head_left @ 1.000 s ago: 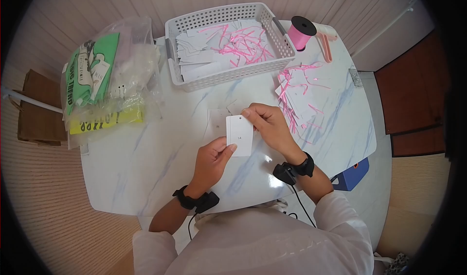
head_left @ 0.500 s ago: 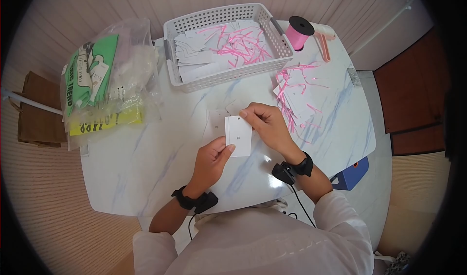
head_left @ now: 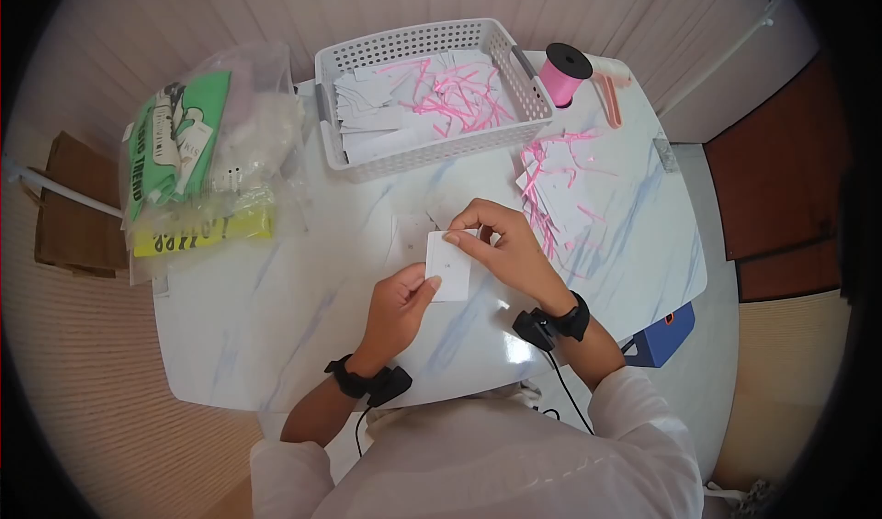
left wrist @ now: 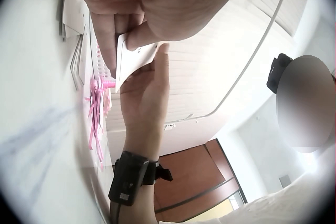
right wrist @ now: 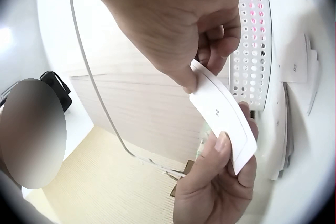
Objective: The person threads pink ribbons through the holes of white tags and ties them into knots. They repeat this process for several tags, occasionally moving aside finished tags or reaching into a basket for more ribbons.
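Both hands hold a small stack of white cards (head_left: 450, 276) above the table. My left hand (head_left: 390, 312) pinches its lower left edge, thumb on the front. With thumb and fingers, my right hand (head_left: 507, 251) grips the top end, covering the corner where the hole was visible. In the right wrist view the cards (right wrist: 223, 116) look slightly bent, a printed number on the front one. Other white cards (head_left: 409, 234) lie on the table just behind the hands; in the right wrist view these loose cards (right wrist: 294, 66) sit near the basket.
A white basket (head_left: 441, 156) of cards and pink ribbons stands at the back. Right of it are a pink ribbon spool (head_left: 559, 83), a pink-handled tool (head_left: 610, 101) and ribboned cards (head_left: 562, 197). Plastic-bagged items (head_left: 197, 152) lie on the left.
My right hand has shifted slightly left and down over the top of the cards, its thumb now covering the hole. The left hand keeps its pinch, nearly unmoved.
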Demonstrator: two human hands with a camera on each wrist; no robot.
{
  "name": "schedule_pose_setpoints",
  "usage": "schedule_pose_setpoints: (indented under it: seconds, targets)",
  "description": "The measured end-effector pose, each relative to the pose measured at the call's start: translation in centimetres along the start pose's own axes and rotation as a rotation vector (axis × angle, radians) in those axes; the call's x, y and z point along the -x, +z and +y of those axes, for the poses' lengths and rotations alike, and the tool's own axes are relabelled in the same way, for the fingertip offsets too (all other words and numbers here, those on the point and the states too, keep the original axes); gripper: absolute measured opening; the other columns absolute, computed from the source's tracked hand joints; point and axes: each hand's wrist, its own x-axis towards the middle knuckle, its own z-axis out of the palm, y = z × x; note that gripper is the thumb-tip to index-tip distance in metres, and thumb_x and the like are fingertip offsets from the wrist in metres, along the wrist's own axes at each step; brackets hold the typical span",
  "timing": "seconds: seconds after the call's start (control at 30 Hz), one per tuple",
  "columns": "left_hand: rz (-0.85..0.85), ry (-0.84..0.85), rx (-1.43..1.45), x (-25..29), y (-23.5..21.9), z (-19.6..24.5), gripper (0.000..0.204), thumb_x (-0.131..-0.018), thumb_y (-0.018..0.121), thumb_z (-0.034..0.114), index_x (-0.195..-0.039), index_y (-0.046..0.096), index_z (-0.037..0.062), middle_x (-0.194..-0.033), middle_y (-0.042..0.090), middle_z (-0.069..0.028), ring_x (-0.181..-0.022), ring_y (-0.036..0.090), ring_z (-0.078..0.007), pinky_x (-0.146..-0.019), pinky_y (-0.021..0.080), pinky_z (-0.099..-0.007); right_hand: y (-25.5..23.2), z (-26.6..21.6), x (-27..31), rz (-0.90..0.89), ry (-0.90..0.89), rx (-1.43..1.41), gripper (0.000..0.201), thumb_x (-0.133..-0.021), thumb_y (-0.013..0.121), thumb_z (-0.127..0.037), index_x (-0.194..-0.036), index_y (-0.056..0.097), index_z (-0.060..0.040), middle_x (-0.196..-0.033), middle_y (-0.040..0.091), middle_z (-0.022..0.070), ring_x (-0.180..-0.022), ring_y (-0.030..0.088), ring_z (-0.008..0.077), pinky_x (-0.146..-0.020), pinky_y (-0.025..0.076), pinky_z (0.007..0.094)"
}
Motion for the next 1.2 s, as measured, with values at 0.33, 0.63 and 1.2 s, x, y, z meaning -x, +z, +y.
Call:
schedule_pose_setpoints:
  seconds: [0.33,0.63,1.2]
  targets:
    - [-0.125,0.050,0.231,0.2,0.9,1.5,0.032,-0.101,0.037,0.015,-0.123,0.047,-0.0055,-0.099,0.065,-0.0102,-0.090,0.062,-0.0140,-0.083,0.049,-0.0274,0.3,-0.9,0.1,-0.134,0.147,-0.140,0.007,-0.087,0.065,-0.011,-0.085,0.066,-0.0043,-0.079,0.062,-0.0021,-0.065,0.047,0.0044,-0.060,0.037,0.0214]
    - [0.032,0.122,0.174,0.6,-0.2,1.6,0.038,-0.103,0.027,0.022,-0.115,0.048,-0.0063,-0.094,0.066,-0.0170,-0.079,0.066,-0.0191,-0.076,0.054,-0.0303,-0.9,-2.7,-6.2,-0.351,-0.051,0.167,0.013,-0.089,0.064,-0.017,-0.087,0.068,-0.0046,-0.078,0.065,0.0001,-0.066,0.053,0.0055,-0.059,0.042,0.0237]
    - [0.074,0.087,0.359,-0.3,-1.0,0.9,0.040,-0.104,0.030,0.026,-0.116,0.050,-0.0063,-0.094,0.066,-0.0161,-0.078,0.066,-0.0199,-0.074,0.053,-0.0308,-3.4,6.4,-28.4,-0.701,-0.225,1.453,0.014,-0.069,0.070,-0.016,-0.079,0.064,-0.0083,-0.079,0.065,0.0091,-0.076,0.064,0.0280,-0.065,0.049,0.0388]
